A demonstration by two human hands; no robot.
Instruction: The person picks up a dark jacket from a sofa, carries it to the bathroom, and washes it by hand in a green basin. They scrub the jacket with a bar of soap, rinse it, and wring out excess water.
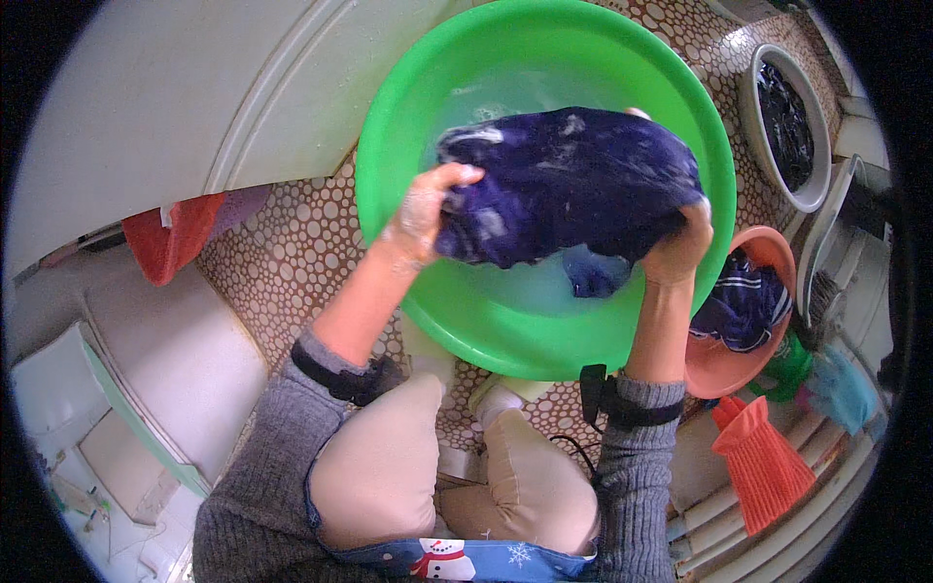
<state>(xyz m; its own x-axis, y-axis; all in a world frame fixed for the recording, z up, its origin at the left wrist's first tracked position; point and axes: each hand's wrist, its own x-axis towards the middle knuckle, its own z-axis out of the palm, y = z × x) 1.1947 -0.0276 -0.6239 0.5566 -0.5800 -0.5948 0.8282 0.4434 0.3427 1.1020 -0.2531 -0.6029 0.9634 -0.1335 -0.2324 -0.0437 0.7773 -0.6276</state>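
Note:
A dark navy garment (576, 182), wet and streaked with suds, is spread between my two hands above a large green plastic basin (466, 350). My left hand (426, 208) grips its left side, thumb on top, with foam on the back of the hand and wrist. At the right edge my right hand (678, 240) holds the cloth, its fingers partly hidden beneath. A lower fold of the garment hangs into the cloudy, soapy water (517, 284). The basin stands on the floor in front of my knees.
To the right, an orange basin (718, 375) holds dark striped clothing (747, 302). Farther back stands a white basin (751, 124) with dark contents. Red rubber-like gloves or cloth (765, 459) and a blue glove (845, 390) lie by white pipes. A white panel (182, 95) borders the left.

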